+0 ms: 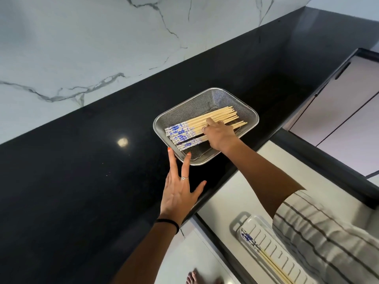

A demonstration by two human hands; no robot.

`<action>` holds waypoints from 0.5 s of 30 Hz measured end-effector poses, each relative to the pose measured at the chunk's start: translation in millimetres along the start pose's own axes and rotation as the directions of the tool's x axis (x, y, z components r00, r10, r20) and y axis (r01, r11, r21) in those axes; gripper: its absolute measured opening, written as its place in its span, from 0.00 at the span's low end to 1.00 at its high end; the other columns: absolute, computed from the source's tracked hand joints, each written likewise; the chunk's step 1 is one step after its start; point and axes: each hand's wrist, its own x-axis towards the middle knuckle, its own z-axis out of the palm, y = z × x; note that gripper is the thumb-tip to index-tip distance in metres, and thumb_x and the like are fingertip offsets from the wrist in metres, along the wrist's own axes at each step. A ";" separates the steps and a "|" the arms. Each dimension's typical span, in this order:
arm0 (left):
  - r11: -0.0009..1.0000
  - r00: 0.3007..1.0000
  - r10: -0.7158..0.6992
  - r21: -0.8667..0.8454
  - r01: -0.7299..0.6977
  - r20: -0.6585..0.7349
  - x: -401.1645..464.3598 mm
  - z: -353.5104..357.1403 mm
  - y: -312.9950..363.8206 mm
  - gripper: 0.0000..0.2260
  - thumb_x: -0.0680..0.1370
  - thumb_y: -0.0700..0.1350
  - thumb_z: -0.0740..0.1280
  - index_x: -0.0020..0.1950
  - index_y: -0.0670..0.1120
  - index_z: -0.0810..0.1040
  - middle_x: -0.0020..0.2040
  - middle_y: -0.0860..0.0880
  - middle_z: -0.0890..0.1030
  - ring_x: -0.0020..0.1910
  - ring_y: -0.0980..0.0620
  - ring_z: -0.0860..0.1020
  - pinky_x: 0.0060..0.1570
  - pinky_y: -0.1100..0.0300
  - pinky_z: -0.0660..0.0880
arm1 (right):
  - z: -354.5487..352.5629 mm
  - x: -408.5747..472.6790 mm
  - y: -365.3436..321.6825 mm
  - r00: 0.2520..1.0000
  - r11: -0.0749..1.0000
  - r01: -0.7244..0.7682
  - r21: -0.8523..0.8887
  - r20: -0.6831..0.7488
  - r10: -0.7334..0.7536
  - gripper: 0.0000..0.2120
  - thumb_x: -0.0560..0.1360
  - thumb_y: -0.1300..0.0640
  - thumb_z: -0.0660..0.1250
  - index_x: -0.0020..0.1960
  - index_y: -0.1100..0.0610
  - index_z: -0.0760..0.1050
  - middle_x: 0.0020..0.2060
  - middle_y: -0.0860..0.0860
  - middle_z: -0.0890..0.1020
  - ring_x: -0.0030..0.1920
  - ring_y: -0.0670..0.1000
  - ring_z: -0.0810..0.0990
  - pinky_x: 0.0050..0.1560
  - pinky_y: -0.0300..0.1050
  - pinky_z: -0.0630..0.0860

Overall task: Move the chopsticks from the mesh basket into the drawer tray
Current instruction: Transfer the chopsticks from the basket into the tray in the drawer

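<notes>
Spanning the view from lower left to upper right, the black table (82, 171) carries a rectangular mesh basket (235, 99) near its front edge, against a marbled white wall (82, 48). Below the edge, an open drawer (266, 160) holds a white ridged drawer tray (272, 249), where a few chopsticks already lie with blue-patterned tops toward the table and bare ends running to the lower right.

In the basket the bundle of chopsticks (196, 126) lies side by side, long axis slanting from lower left to upper right, blue-and-white patterned ends at the lower left, plain wooden tips at the upper right.

The right hand (218, 133), reaching from a striped sleeve (328, 242), rests on the middle of the bundle, fingers bent down onto the sticks; whether it actually grips any I cannot tell. The left hand (180, 189) is spread flat with straight fingers, its fingertips touching the basket's near-left rim.
</notes>
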 end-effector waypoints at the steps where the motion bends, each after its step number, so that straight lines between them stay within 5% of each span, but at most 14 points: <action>1: 1.000 1.000 -0.002 -0.003 0.002 0.002 0.0 0.4 0.5 0.38 0.75 0.60 0.68 0.78 0.49 0.53 0.79 0.37 0.43 0.65 0.37 0.75 0.61 0.49 0.77 | 0.1 0.8 -1.0 1.000 1.000 -0.002 -0.013 -0.004 0.002 0.20 0.73 0.69 0.64 0.62 0.56 0.72 0.65 0.54 0.64 0.61 0.59 0.70 0.57 0.61 0.74; 9: 1.000 1.000 -0.006 -0.024 0.007 0.006 -0.8 -2.0 1.3 0.38 0.75 0.59 0.69 0.77 0.50 0.53 0.79 0.36 0.44 0.63 0.36 0.75 0.60 0.48 0.77 | -20.8 -8.5 2.0 0.979 0.994 0.076 -0.084 -0.181 -0.090 0.19 0.74 0.69 0.62 0.63 0.58 0.70 0.55 0.57 0.79 0.56 0.59 0.78 0.53 0.51 0.73; 15: 0.999 1.000 0.013 -0.035 -0.013 0.001 -3.1 -2.6 1.7 0.39 0.75 0.56 0.70 0.78 0.51 0.52 0.79 0.36 0.44 0.65 0.33 0.73 0.62 0.47 0.74 | -54.4 -46.8 10.1 0.913 0.992 0.104 0.071 -0.402 -0.067 0.13 0.77 0.67 0.59 0.59 0.58 0.70 0.47 0.59 0.82 0.49 0.62 0.81 0.43 0.52 0.73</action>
